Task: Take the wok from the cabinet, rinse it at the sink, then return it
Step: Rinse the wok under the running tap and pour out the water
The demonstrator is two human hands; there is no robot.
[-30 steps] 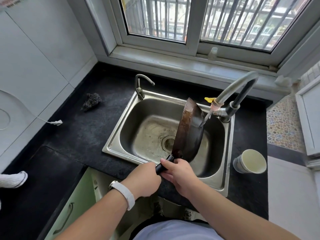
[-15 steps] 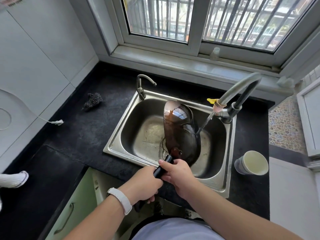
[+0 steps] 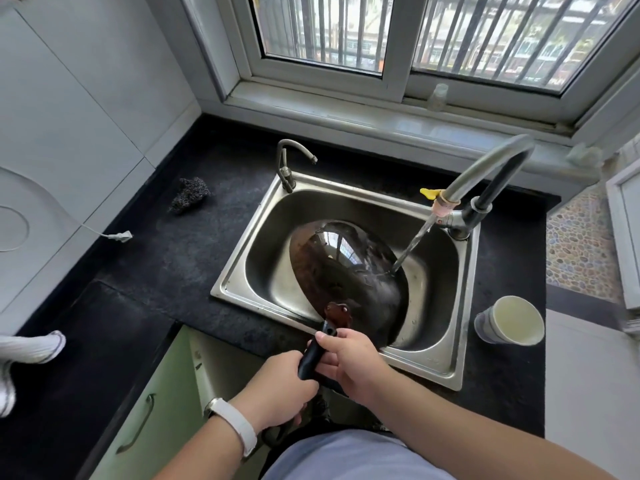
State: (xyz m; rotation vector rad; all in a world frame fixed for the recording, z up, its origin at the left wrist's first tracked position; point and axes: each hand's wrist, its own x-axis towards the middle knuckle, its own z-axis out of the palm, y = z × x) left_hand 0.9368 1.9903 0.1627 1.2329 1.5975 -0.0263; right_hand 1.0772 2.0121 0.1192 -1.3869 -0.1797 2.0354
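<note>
The dark wok (image 3: 346, 268) lies upside down over the steel sink (image 3: 235, 271), its wet, rusty-brown underside facing up. A stream of water from the tall faucet (image 3: 485, 168) at the sink's right rear lands on the wok's right edge. Both hands hold the wok's black handle (image 3: 313, 355) at the sink's front rim. My left hand (image 3: 277, 389) grips the handle's near end; a white band sits on that wrist. My right hand (image 3: 349, 362) wraps the handle closer to the pan. The green cabinet (image 3: 145, 410) sits below the counter at the left.
A paper cup (image 3: 512, 320) stands on the black counter right of the sink. A steel scrubber (image 3: 190, 195) and a white plug (image 3: 119, 236) lie on the counter to the left. A small second tap (image 3: 287, 164) stands at the sink's back left corner. A window runs behind.
The wok turned from standing on edge to lying bottom-up over the basin. The water now hits its outer surface. Both hands stayed on the handle.
</note>
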